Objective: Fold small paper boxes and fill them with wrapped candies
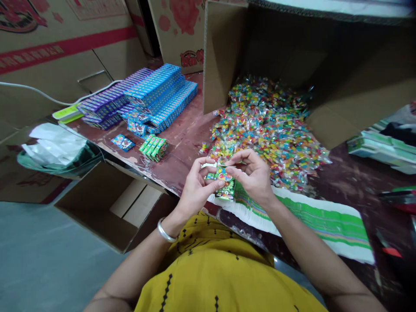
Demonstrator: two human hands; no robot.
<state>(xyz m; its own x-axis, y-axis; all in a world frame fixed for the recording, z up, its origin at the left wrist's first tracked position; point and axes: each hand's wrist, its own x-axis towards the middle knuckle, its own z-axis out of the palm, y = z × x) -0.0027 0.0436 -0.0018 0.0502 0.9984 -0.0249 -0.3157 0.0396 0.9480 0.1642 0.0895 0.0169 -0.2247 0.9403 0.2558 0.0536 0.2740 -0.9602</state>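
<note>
Between both hands is a small green printed candy box (226, 189), held upright above the near edge of the table. My left hand (202, 182) is closed on its left side, with the thumb across the front. At the box's top edge, my right hand (252, 174) pinches what looks like the top flap; its fingertips partly cover it. Flat green cartons (312, 212) lie in a long overlapping row under and beside my right forearm. Just beyond my hands spreads a large heap of small clear-wrapped colourful candies (263, 125). One wrapped candy (204, 147) lies apart, left of the heap.
Stacked blue boxes (159, 95) and purple boxes (107, 97) stand at the back left, with several green boxes (154, 147) nearer. A large cardboard carton (221, 56) lies open behind the candies. Below the table's left edge sits an open carton (97, 203).
</note>
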